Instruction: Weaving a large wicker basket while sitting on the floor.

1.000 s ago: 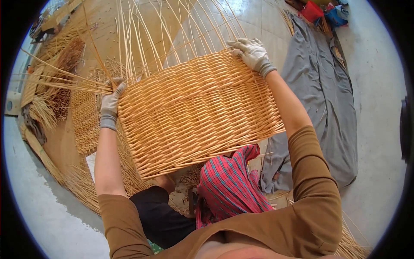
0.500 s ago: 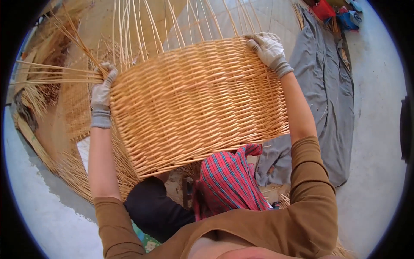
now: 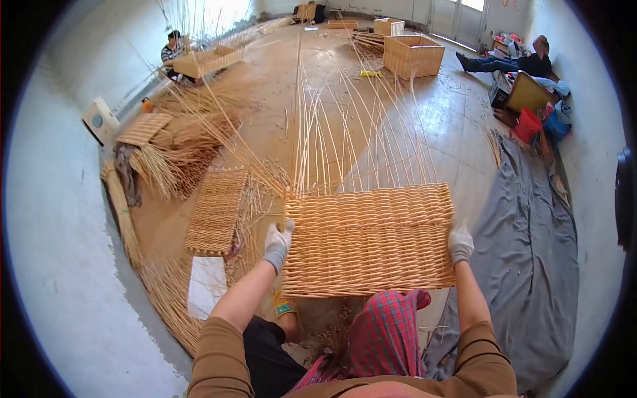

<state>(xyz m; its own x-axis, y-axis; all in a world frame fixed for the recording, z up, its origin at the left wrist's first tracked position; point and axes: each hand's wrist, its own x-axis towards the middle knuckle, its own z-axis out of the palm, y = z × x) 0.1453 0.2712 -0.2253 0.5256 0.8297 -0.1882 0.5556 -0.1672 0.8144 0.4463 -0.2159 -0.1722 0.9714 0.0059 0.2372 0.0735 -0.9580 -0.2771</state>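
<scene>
A half-woven wicker basket (image 3: 368,239) stands before me, its flat woven side facing me and long loose willow rods (image 3: 332,142) fanning out from its far edge. My left hand (image 3: 279,242), in a pale glove with a grey cuff, grips the basket's left edge, thumb along the side. On the opposite edge is my right hand (image 3: 460,243), gloved alike and slightly blurred; its fingers are partly hidden behind the weave. Under the near edge lies a red checked cloth (image 3: 391,325) over my lap.
Left are a woven panel (image 3: 215,209), a white sheet (image 3: 206,286) and willow bundles (image 3: 189,149). A grey cloth (image 3: 524,259) covers the right floor. Farther off stand a finished basket (image 3: 413,57) and a red bucket (image 3: 527,126). One person (image 3: 174,53) sits far left, another (image 3: 524,63) far right.
My view has lifted to take in the room. My left hand has left the far corner with its rods and now sits lower on the left edge; my right hand has slid down the right edge.
</scene>
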